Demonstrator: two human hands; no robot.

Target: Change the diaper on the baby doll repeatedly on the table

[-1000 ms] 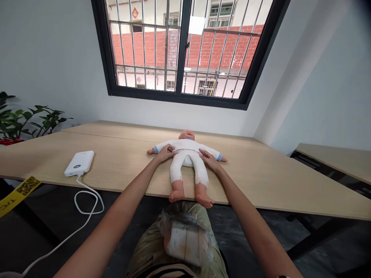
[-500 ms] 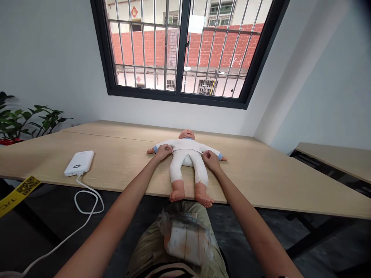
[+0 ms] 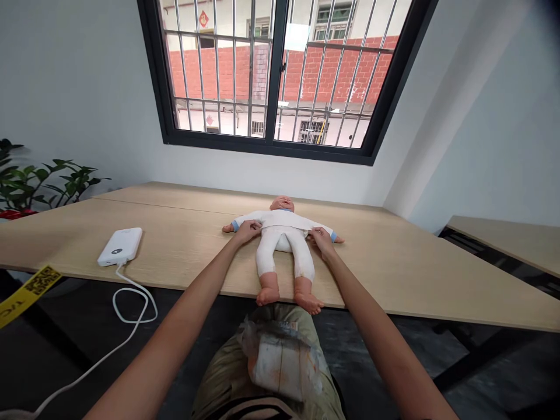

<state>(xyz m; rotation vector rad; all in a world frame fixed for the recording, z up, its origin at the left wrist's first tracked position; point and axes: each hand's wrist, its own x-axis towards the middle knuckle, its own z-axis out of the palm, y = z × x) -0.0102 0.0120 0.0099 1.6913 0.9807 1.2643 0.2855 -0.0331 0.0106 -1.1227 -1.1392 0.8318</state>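
The table [image 3: 188,245] spreads beneath the left hand [image 3: 247,231] and right hand [image 3: 322,240]; between them lies the doll [image 3: 282,241] (face up). Its shirt [image 3: 282,219] is pinched by the right; the left, fingers bunched, meets the opposite side, grip unclear.

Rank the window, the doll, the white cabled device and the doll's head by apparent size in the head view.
1. Window
2. Doll
3. White cabled device
4. Doll's head
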